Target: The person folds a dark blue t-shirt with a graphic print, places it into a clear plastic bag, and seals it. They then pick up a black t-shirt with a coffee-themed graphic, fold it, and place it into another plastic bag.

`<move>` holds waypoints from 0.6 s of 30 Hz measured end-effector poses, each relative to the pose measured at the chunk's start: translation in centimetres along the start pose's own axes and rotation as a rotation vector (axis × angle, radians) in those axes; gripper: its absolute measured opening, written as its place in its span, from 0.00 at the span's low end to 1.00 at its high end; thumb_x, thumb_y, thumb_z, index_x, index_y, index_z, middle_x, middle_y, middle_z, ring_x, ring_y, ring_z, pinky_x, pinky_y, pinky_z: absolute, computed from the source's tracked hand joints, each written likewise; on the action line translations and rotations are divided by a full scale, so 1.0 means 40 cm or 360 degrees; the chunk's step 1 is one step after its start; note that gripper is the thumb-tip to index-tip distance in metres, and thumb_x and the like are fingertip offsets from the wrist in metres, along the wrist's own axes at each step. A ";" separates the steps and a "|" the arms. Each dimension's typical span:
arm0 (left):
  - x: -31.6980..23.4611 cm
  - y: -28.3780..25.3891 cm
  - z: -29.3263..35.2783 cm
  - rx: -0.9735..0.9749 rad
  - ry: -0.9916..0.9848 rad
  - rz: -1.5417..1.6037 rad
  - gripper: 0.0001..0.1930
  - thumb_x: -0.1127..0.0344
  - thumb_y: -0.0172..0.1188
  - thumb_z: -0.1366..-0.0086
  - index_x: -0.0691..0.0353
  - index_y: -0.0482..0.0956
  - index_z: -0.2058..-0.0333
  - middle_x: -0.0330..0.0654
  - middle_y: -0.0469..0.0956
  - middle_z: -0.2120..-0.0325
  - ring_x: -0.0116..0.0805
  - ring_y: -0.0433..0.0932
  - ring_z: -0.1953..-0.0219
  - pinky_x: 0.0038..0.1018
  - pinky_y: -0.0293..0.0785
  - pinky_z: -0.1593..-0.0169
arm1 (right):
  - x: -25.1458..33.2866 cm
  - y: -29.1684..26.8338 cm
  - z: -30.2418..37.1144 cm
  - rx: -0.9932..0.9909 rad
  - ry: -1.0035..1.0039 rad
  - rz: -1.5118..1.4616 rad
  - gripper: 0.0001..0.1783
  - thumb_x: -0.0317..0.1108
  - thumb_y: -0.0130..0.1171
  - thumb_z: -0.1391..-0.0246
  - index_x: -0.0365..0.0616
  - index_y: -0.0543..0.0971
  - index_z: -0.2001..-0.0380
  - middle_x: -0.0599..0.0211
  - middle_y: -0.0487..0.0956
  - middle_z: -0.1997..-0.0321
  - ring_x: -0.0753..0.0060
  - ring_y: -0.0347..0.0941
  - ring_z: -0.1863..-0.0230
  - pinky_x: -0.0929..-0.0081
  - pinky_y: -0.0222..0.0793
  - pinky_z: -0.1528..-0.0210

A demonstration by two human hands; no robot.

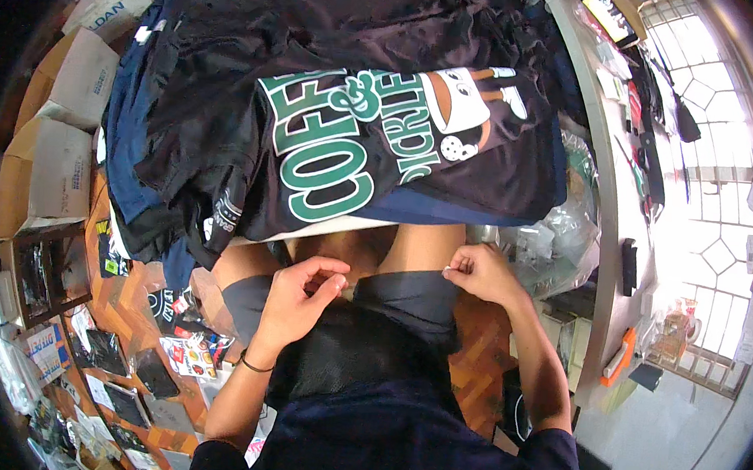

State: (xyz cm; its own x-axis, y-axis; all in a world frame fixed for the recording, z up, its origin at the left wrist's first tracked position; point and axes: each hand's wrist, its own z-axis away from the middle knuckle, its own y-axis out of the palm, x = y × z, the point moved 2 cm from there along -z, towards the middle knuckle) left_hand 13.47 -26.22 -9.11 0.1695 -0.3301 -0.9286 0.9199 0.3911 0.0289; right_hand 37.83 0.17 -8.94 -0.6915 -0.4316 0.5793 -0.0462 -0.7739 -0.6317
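Observation:
A black T-shirt (201, 118) with green lettering and a cartoon white mug print lies on top of a stack of clothes in front of me. Over my lap, just short of the stack's near edge, I hold both hands apart from each other. My left hand (302, 295) is closed, thumb and index finger brought together; anything between them is too small to make out. Pinched as well, my right hand (481, 273) has a tiny whitish bit at its fingertips that I cannot name. Neither hand touches the shirt.
Navy garments (474, 209) lie beneath the shirt. Open cardboard boxes (62, 169) stand at the left, above a floor (120, 287) scattered with packets. Clear plastic bags (559, 248) bulge at the right, beside a long table (611, 190) holding an orange-handled tool (618, 357).

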 end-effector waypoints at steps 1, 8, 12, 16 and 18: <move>0.001 -0.003 0.000 -0.0006 0.0000 -0.0042 0.11 0.71 0.62 0.23 0.68 0.83 0.47 0.40 0.87 0.63 0.24 0.84 0.61 0.23 0.80 0.54 | 0.011 -0.002 -0.002 -0.0008 0.0030 0.0060 0.14 0.39 0.77 0.47 0.39 0.86 0.71 0.55 0.88 0.71 0.59 0.86 0.68 0.63 0.79 0.62; -0.036 -0.016 0.017 -0.0038 0.0120 -0.0270 0.11 0.70 0.65 0.27 0.66 0.85 0.48 0.43 0.89 0.63 0.27 0.86 0.60 0.26 0.81 0.56 | 0.074 -0.032 0.047 -0.0175 -0.0006 0.0648 0.21 0.47 0.79 0.51 0.40 0.85 0.68 0.55 0.87 0.70 0.52 0.86 0.66 0.60 0.80 0.60; -0.142 -0.047 0.087 -0.0072 0.0307 -0.0369 0.12 0.69 0.68 0.30 0.65 0.86 0.50 0.46 0.89 0.61 0.31 0.88 0.59 0.29 0.83 0.55 | 0.126 -0.120 0.093 0.0087 -0.0140 0.0287 0.24 0.47 0.78 0.49 0.39 0.85 0.58 0.56 0.87 0.66 0.54 0.86 0.64 0.60 0.80 0.58; -0.256 -0.156 0.170 -0.0335 0.0524 -0.0498 0.11 0.70 0.68 0.31 0.68 0.85 0.53 0.45 0.89 0.62 0.33 0.87 0.58 0.31 0.82 0.52 | 0.214 -0.308 0.086 -0.0090 -0.0462 -0.0347 0.15 0.35 0.76 0.43 0.39 0.85 0.56 0.63 0.87 0.65 0.70 0.85 0.63 0.70 0.79 0.58; -0.275 -0.231 0.182 -0.0813 0.0568 -0.0326 0.11 0.65 0.63 0.25 0.69 0.85 0.56 0.42 0.86 0.65 0.30 0.83 0.61 0.27 0.78 0.54 | 0.201 -0.404 0.019 -0.0593 -0.0489 -0.0407 0.12 0.31 0.74 0.41 0.40 0.86 0.55 0.64 0.87 0.62 0.73 0.84 0.60 0.72 0.79 0.56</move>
State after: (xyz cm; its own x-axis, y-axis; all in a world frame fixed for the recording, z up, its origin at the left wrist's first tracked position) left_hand 5.68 -32.45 3.55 -0.2002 -0.1702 -0.9649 0.6222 0.7386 -0.2594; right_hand 33.55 8.87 6.32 -0.3850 -0.4096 0.8270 -0.4762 -0.6795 -0.5582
